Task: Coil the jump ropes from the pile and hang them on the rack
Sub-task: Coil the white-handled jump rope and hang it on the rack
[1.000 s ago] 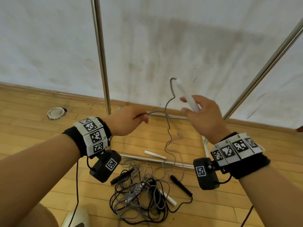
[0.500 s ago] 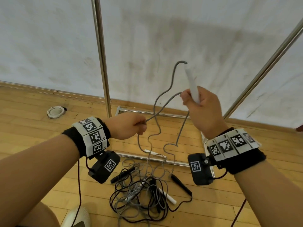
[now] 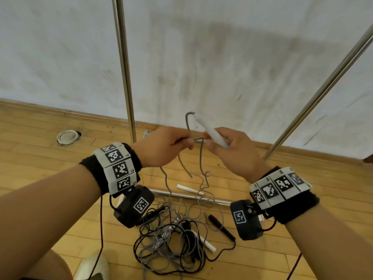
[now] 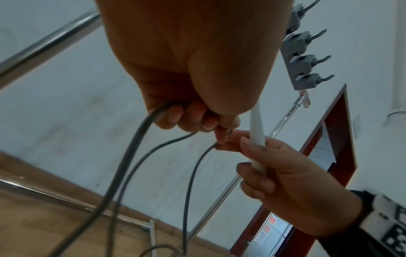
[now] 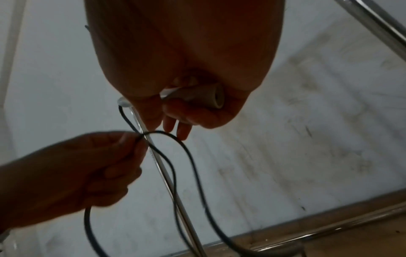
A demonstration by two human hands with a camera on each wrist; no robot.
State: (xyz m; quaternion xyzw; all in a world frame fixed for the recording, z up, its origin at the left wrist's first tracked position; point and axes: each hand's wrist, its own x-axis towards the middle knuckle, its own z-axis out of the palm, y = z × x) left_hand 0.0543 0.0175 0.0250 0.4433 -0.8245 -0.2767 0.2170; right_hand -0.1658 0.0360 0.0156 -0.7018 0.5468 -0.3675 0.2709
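Note:
My right hand (image 3: pixel 228 146) grips the white handle (image 3: pixel 210 130) of a grey jump rope, handle tip pointing up and left. The grey cord (image 3: pixel 201 160) leaves the tip, bends down and hangs in loose loops to the floor. My left hand (image 3: pixel 167 146) pinches that cord (image 4: pixel 140 144) right beside the right hand's fingers. In the right wrist view the handle's end (image 5: pixel 208 97) sits in my palm and the cord (image 5: pixel 186 153) loops below. On the floor lies a tangled pile (image 3: pixel 173 239) of grey and black ropes with white and black handles.
Chrome rack posts rise at the centre left (image 3: pixel 123 67) and slant at the right (image 3: pixel 323 87); the base bar (image 3: pixel 191 197) lies on the wood floor behind the pile. A row of grey hooks (image 4: pixel 303 57) shows in the left wrist view. A white ring (image 3: pixel 67 136) lies by the wall.
My right hand has dropped with the handle, and my left hand has risen and moved right along the cord until the two hands meet. More cord hangs in loops below them.

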